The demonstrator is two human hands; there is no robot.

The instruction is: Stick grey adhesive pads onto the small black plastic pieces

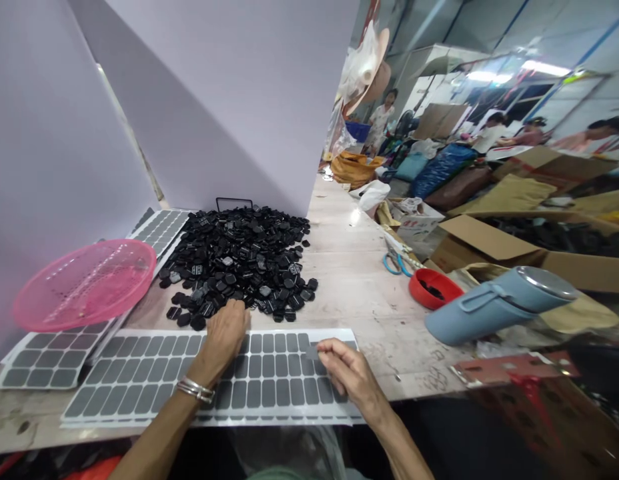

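A long white sheet of grey square stickers point(149, 380) lies along the near edge of the wooden table point(359, 280). My left hand point(224, 333) reaches over it to the near edge of a heap of small black plastic pieces point(239, 260), its fingers curled down among them; what they hold is hidden. My right hand point(347, 370) rests on the sheet's right end and pinches one grey sticker point(313, 351) peeled up between thumb and fingers. A metal bangle circles my left wrist.
A pink plastic sieve basket point(84, 283) sits at left on more sticker sheets point(39, 360). White partition boards point(214, 100) stand behind the heap. At right lie a blue bottle point(494, 307), a red lid point(432, 288), scissors point(397, 261) and cardboard boxes point(489, 240). People work in the background.
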